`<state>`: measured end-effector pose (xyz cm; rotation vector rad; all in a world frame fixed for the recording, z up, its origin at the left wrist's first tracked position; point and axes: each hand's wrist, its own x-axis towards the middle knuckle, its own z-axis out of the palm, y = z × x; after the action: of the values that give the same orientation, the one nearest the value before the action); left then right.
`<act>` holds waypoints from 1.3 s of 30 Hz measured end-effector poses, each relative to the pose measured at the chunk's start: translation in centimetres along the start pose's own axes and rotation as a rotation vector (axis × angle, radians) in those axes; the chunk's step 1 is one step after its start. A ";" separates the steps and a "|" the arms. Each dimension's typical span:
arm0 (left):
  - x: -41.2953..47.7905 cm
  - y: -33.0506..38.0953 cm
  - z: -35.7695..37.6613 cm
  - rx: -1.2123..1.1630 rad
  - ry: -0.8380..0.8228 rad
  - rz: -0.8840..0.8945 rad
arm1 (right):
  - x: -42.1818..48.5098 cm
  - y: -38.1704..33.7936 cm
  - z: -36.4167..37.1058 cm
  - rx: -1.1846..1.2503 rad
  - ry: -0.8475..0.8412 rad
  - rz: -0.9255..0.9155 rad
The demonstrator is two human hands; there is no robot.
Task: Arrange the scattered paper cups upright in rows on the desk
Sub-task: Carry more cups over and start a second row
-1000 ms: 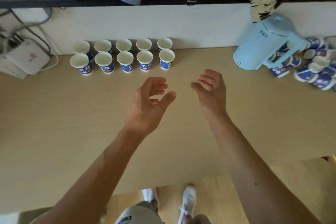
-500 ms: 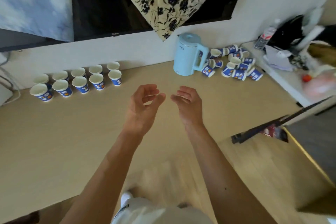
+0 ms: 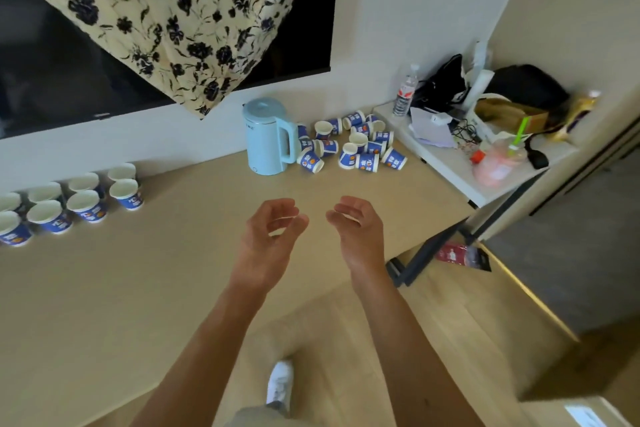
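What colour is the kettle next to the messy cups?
The kettle is pale blue all over, lid and handle too. The head view shows it clearly.

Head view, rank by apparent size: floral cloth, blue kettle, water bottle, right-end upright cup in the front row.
1. floral cloth
2. blue kettle
3. water bottle and right-end upright cup: about alike; the bottle sits farther back, so unranked.

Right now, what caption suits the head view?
Left hand and right hand hover empty over the desk, between rows of upright paper cups and tipped cups beside a blue kettle.
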<state>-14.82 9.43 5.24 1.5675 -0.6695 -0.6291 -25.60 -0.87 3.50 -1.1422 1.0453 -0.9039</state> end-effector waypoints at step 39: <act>27.7 -4.2 27.2 0.047 0.285 -0.325 | 54.2 7.8 -12.1 -0.975 -0.159 0.002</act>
<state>-15.52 -28.98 -1.87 1.7849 -0.2185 -0.6142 -22.05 -53.77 -14.86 -1.9663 1.3925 -0.2465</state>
